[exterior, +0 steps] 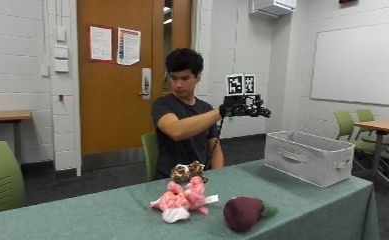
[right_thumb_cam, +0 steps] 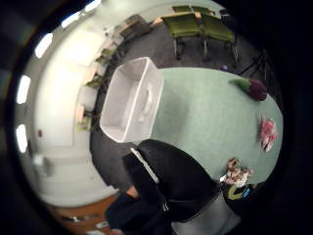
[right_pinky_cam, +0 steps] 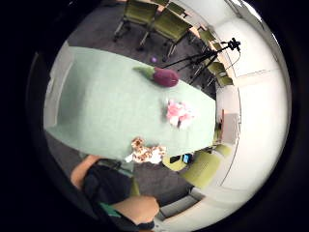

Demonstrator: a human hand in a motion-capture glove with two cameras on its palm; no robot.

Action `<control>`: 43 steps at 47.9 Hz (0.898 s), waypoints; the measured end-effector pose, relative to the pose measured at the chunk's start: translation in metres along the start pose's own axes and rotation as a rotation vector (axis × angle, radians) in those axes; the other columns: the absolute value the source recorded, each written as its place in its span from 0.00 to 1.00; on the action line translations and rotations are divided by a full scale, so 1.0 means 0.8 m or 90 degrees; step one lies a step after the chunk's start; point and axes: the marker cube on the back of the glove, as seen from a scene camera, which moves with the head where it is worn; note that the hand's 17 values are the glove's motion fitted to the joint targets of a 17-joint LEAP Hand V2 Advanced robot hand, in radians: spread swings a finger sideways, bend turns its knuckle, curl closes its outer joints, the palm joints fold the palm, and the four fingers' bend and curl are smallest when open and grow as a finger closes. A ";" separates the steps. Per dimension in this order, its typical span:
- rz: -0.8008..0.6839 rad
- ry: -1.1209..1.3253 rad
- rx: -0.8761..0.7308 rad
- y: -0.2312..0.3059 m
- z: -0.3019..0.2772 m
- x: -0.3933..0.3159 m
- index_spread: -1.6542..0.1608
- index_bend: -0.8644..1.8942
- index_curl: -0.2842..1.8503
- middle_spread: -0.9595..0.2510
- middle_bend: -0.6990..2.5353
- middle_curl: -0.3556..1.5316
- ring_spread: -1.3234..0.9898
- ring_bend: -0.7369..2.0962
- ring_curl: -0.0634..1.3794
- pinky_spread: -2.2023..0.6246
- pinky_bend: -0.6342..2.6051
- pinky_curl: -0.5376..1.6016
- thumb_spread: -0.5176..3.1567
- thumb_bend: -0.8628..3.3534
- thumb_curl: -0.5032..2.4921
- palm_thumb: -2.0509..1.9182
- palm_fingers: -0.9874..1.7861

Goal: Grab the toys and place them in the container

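The gloved hand [exterior: 244, 107] is raised well above the table [exterior: 314, 205], holding nothing as far as the views show, though whether its fingers are spread or curled I cannot tell. Below it lie three toys: the spotted plush [exterior: 187, 171] nearest the person, the pink plush [exterior: 179, 199] and the eggplant [exterior: 242, 213] beyond. The bin [exterior: 307, 157] stands off to the hand's side, apparently empty. Best to lower straight onto the spotted plush, grip its body, then carry it across above the rim.

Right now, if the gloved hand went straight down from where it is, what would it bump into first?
Probably the green table, on a bare stretch between the white container and the toys. The right hand is raised well above it, holding nothing. Depth is hard to judge.
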 end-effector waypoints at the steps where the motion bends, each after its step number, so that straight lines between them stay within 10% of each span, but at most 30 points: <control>1: -0.001 -0.001 -0.001 0.001 0.000 0.000 0.87 0.39 0.16 0.77 0.29 0.21 0.54 0.31 0.05 0.77 0.30 0.28 0.25 0.19 0.17 0.49 0.41; 24: -0.055 -0.002 -0.029 0.085 0.015 0.066 0.81 0.38 0.25 0.75 0.31 0.30 0.49 0.32 0.10 0.77 0.33 0.36 0.41 0.19 0.20 0.49 0.37; 43: 0.039 0.001 -0.078 0.207 0.165 0.178 0.80 0.40 0.30 0.74 0.30 0.34 0.48 0.32 0.12 0.76 0.33 0.38 0.40 0.18 0.20 0.48 0.36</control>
